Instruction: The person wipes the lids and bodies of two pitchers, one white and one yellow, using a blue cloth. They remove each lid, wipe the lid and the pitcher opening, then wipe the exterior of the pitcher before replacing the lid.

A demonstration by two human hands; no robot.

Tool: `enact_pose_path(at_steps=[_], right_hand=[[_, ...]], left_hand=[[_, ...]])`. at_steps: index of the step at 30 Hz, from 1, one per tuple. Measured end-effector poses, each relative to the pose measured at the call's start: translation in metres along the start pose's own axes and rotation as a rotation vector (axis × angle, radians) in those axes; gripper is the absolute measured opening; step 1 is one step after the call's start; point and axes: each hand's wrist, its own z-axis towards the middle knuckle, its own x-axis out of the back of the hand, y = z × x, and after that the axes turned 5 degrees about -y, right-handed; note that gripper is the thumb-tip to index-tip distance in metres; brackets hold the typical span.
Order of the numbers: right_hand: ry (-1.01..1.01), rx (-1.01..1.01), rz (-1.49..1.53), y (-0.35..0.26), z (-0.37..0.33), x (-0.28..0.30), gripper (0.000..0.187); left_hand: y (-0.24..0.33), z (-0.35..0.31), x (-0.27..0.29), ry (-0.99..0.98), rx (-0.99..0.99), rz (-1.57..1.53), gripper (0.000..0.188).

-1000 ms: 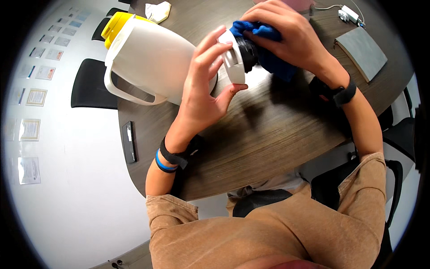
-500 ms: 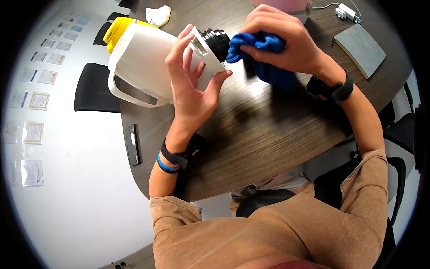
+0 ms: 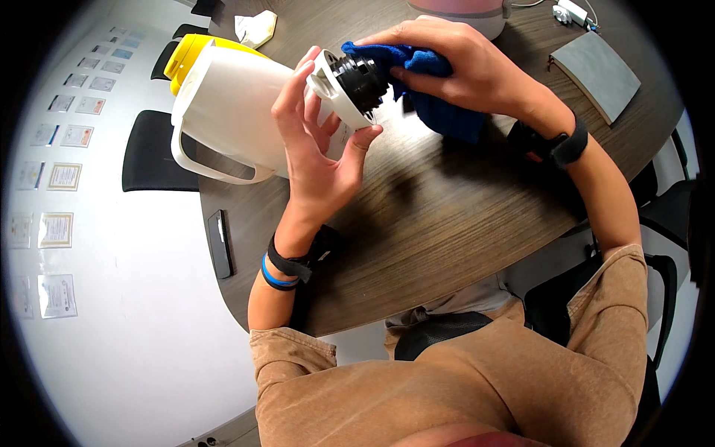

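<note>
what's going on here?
A person is handling a white lid with a black ridged plug. The left hand grips the lid by its rim, plug facing right. The right hand holds a bunched blue cloth right at the plug; exact contact is hard to tell. A white jug with a yellow top is on the table, beyond the left hand.
</note>
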Motion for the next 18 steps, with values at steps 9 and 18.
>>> enact_pose_path(at_steps=[9,18], right_hand=[[0.019,-0.123,0.028,-0.023,0.006,0.019,0.028],[0.07,-0.022,0.129,0.007,-0.001,0.014,0.031]], left_hand=[[0.0,-0.001,-0.001,0.002,-0.016,0.031,0.103],[0.001,-0.001,-0.005,0.014,-0.038,0.079,0.105]])
